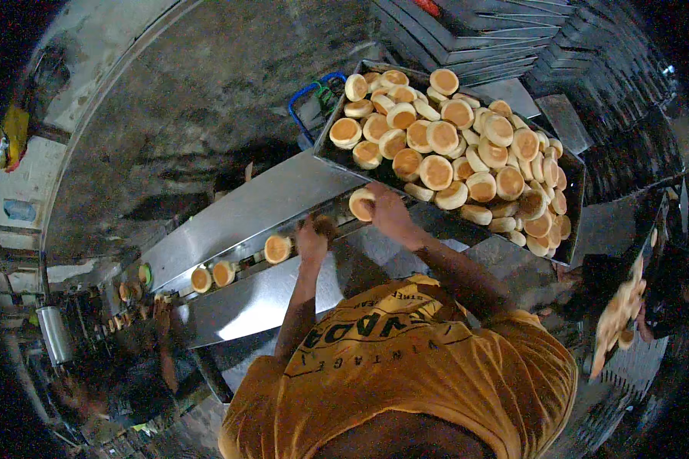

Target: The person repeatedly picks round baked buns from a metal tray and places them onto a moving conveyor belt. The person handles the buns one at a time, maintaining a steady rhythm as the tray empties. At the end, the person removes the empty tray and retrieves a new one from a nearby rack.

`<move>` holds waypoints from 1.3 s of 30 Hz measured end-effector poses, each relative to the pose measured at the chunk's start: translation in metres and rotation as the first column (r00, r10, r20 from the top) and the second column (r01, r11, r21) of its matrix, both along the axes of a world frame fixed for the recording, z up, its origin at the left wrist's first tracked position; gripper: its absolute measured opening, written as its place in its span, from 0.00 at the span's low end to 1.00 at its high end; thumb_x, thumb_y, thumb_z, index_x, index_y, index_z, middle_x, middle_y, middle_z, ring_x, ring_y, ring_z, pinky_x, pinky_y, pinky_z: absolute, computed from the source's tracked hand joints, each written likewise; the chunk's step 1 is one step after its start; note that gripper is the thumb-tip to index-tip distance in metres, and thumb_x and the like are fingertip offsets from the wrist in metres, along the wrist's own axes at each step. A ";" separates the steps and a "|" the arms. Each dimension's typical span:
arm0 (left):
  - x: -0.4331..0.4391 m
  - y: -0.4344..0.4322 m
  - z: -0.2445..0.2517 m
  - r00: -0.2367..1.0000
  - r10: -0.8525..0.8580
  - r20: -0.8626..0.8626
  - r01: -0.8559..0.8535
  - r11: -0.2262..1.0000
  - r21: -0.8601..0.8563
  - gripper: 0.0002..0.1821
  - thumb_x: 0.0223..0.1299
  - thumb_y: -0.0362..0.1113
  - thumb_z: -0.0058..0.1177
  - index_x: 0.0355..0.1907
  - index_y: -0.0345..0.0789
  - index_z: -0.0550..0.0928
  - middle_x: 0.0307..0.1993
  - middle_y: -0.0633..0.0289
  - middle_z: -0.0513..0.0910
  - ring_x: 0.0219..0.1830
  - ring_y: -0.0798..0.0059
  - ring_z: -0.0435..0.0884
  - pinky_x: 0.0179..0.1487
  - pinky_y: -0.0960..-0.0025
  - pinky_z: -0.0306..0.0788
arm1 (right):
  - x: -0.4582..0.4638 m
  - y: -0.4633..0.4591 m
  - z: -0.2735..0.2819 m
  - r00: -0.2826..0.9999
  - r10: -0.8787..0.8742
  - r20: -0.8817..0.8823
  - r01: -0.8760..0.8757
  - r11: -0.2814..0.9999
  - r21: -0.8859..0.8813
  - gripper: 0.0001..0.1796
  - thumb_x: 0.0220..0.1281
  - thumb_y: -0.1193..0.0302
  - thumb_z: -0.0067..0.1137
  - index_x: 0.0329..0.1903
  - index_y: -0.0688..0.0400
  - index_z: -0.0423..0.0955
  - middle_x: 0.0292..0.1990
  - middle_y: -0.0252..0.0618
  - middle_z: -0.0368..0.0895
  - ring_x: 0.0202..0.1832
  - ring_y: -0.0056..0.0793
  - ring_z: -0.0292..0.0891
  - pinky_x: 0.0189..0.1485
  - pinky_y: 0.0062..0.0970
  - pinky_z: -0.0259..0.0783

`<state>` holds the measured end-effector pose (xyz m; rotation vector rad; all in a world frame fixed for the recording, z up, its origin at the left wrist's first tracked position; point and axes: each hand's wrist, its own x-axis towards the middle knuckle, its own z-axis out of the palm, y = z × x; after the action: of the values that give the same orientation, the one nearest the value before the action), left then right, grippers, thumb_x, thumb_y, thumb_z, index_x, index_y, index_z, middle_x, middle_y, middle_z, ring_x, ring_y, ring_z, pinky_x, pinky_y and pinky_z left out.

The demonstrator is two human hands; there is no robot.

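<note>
My right hand [391, 213] grips a round, flat bread bun [360, 205] with a browned top, just beside the near edge of a metal tray [575, 215]. Buns [436, 172] are heaped loosely in that tray, some flat and others on edge. Over the narrow conveyor channel [244, 265], my left hand [312, 241] is at a blurred brown bun [325, 225]; whether its fingers hold it is unclear. To the left, a single bun [278, 249] lies in the channel, and two more buns [212, 276] sit farther along it.
Sheet-metal panels [252, 198] flank the channel. A blue tubular handle [302, 109] stands behind the tray's left corner. At lower left, a co-worker's arm [165, 344] reaches toward the channel's far end. On the right, another person's hand [643, 324] is by a tray of buns [620, 315].
</note>
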<state>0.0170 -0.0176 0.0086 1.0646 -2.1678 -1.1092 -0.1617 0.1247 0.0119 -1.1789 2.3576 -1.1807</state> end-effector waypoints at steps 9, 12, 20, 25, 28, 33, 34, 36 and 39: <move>-0.159 -0.023 0.036 0.971 -0.211 -0.108 0.179 0.952 -0.248 0.23 0.57 0.44 0.68 0.50 0.32 0.84 0.45 0.47 0.85 0.54 0.48 0.79 0.59 0.52 0.72 | -0.031 0.011 0.063 0.945 0.102 -0.311 0.024 0.927 0.374 0.14 0.64 0.69 0.53 0.51 0.59 0.75 0.32 0.51 0.83 0.34 0.47 0.83 0.31 0.46 0.78; -0.261 -0.016 0.055 0.975 -0.220 0.030 0.200 0.813 -0.547 0.28 0.59 0.49 0.66 0.56 0.33 0.81 0.57 0.49 0.79 0.63 0.49 0.73 0.61 0.52 0.72 | -0.104 0.028 0.104 0.613 -0.341 -0.713 0.473 0.881 -0.015 0.25 0.64 0.65 0.55 0.64 0.54 0.70 0.32 0.49 0.82 0.32 0.49 0.82 0.32 0.44 0.78; -0.280 -0.070 0.003 0.799 -0.547 -0.252 0.464 0.826 -0.321 0.24 0.62 0.34 0.64 0.60 0.34 0.75 0.60 0.51 0.77 0.64 0.56 0.74 0.61 0.59 0.75 | -0.143 0.124 0.094 0.636 -0.525 -0.565 0.695 0.708 0.125 0.31 0.61 0.58 0.62 0.65 0.55 0.69 0.51 0.51 0.79 0.55 0.52 0.74 0.56 0.49 0.70; -0.160 -0.027 0.054 0.858 -0.269 -0.438 0.435 0.834 0.339 0.26 0.68 0.38 0.61 0.63 0.29 0.72 0.54 0.57 0.79 0.55 0.69 0.78 0.58 0.65 0.74 | -0.139 0.318 0.090 0.402 -0.734 -0.548 0.912 0.373 0.170 0.30 0.60 0.53 0.64 0.60 0.57 0.72 0.58 0.50 0.77 0.63 0.52 0.69 0.60 0.54 0.66; -0.086 -0.024 0.023 0.931 -0.006 -0.366 0.212 0.823 0.527 0.28 0.70 0.44 0.59 0.64 0.29 0.71 0.57 0.55 0.77 0.58 0.68 0.75 0.62 0.66 0.71 | -0.153 0.336 0.008 0.408 -0.733 -0.544 0.908 0.262 0.328 0.38 0.56 0.48 0.68 0.65 0.54 0.71 0.63 0.49 0.76 0.70 0.51 0.63 0.67 0.62 0.56; 0.012 -0.029 -0.070 0.922 0.016 0.386 0.150 0.906 -0.396 0.33 0.60 0.46 0.63 0.63 0.28 0.73 0.60 0.43 0.75 0.62 0.48 0.73 0.68 0.47 0.63 | -0.107 0.227 0.020 0.293 -0.829 -0.476 0.822 0.473 -0.317 0.36 0.59 0.54 0.66 0.68 0.55 0.69 0.64 0.49 0.74 0.70 0.51 0.63 0.71 0.56 0.54; 0.016 -0.020 -0.066 0.847 0.203 0.491 0.147 0.799 -0.583 0.32 0.56 0.46 0.63 0.60 0.29 0.76 0.60 0.41 0.76 0.61 0.44 0.73 0.68 0.42 0.62 | -0.103 0.219 0.017 0.290 -0.841 -0.458 0.796 0.477 -0.372 0.36 0.59 0.55 0.65 0.68 0.55 0.69 0.64 0.49 0.74 0.70 0.51 0.64 0.71 0.55 0.54; -0.023 0.010 0.019 0.979 -0.099 0.177 0.166 0.893 -0.418 0.29 0.56 0.46 0.63 0.58 0.32 0.79 0.59 0.44 0.77 0.60 0.44 0.74 0.66 0.43 0.64 | -0.099 0.216 0.008 0.268 -0.862 -0.430 0.778 0.457 -0.432 0.34 0.60 0.58 0.65 0.67 0.57 0.69 0.64 0.49 0.74 0.69 0.51 0.64 0.71 0.53 0.55; -0.060 0.064 0.012 0.712 -0.702 -0.015 0.694 0.706 -0.142 0.26 0.55 0.46 0.63 0.56 0.37 0.81 0.58 0.46 0.77 0.60 0.42 0.72 0.61 0.44 0.69 | -0.099 0.197 0.016 0.332 -0.852 -0.406 0.710 0.509 -0.487 0.33 0.60 0.63 0.64 0.67 0.59 0.68 0.63 0.49 0.74 0.69 0.50 0.65 0.72 0.50 0.56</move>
<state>-0.0429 0.0464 0.0205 0.0896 -2.6173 -1.2506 -0.2605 0.3217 0.0284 -0.3411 3.6406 -1.5097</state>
